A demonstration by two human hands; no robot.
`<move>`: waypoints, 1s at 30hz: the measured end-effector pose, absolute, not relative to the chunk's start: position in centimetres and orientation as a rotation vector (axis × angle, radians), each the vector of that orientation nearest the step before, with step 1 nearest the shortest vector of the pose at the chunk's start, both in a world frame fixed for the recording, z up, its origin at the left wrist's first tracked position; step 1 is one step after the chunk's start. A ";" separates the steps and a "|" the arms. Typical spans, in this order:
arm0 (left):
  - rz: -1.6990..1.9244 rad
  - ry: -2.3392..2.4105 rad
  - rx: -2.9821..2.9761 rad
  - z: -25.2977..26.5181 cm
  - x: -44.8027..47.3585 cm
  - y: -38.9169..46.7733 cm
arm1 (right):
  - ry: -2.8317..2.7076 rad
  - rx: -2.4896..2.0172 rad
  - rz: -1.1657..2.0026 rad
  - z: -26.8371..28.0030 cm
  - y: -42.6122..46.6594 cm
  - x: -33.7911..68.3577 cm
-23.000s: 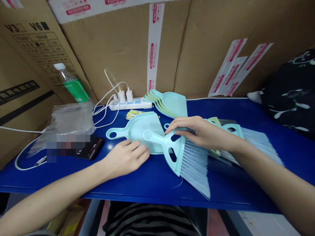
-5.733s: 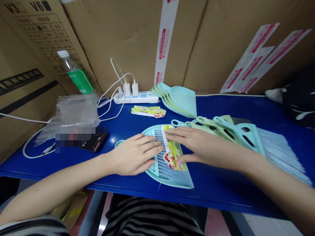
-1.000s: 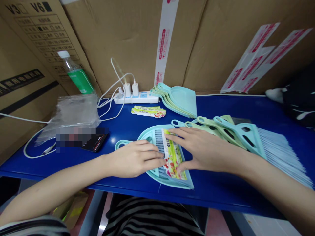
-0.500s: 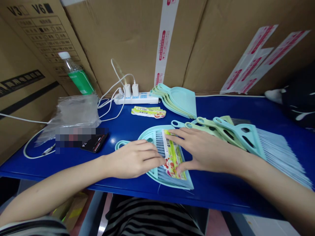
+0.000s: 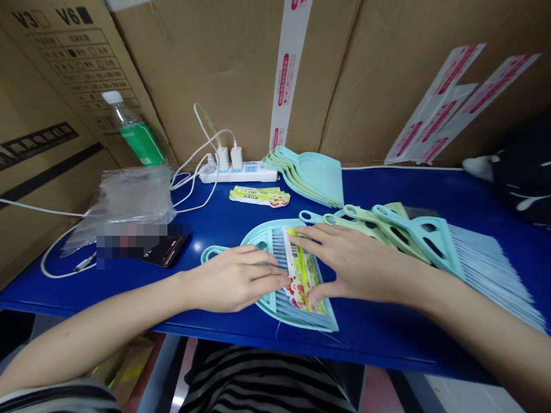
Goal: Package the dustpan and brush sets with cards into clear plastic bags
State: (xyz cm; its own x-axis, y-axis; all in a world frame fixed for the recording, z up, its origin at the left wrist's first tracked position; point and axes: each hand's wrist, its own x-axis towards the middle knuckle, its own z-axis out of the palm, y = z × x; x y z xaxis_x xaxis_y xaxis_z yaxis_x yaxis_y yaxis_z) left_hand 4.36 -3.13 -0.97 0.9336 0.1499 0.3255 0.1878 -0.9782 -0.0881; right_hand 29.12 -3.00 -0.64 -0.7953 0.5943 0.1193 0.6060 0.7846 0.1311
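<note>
A light-blue dustpan (image 5: 253, 230) lies on the blue table with a small hand brush (image 5: 279, 304) nested in it, bristles to the right. Across the bristles lies a yellow-green and white printed label card (image 5: 306, 278). My left hand (image 5: 236, 278) rests flat over the brush's handle end, its fingertips reaching the card's left edge. From the right, my right hand (image 5: 357, 261) touches the card with fingers and thumb spread apart, the fingertips at its upper part and the thumb at its lower right edge. Neither hand is closed around anything.
Several blue and green brushes (image 5: 413, 235) lie at the right, partly behind my right forearm. Stacked dustpans (image 5: 321, 172) stand at the back, beside more label cards (image 5: 260, 196) and a power strip (image 5: 253, 172). Plastic bags (image 5: 133, 195), a phone (image 5: 166, 250) and a bottle (image 5: 140, 137) are at left.
Both hands, the card, the brush and the dustpan stay practically in place. The digits on the phone screen have changed.
</note>
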 end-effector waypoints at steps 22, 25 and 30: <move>-0.571 -0.250 -3.010 -0.7 4.4 -3.2 | -2.877 -0.972 -0.181 -0.9 -3.0 29.3; -0.581 -0.251 -3.005 -0.7 4.5 -3.2 | -2.901 -0.983 -0.222 -0.8 -3.0 29.1; -0.576 -0.248 -2.998 -0.7 4.4 -3.2 | -2.911 -0.994 -0.222 -0.8 -3.0 29.1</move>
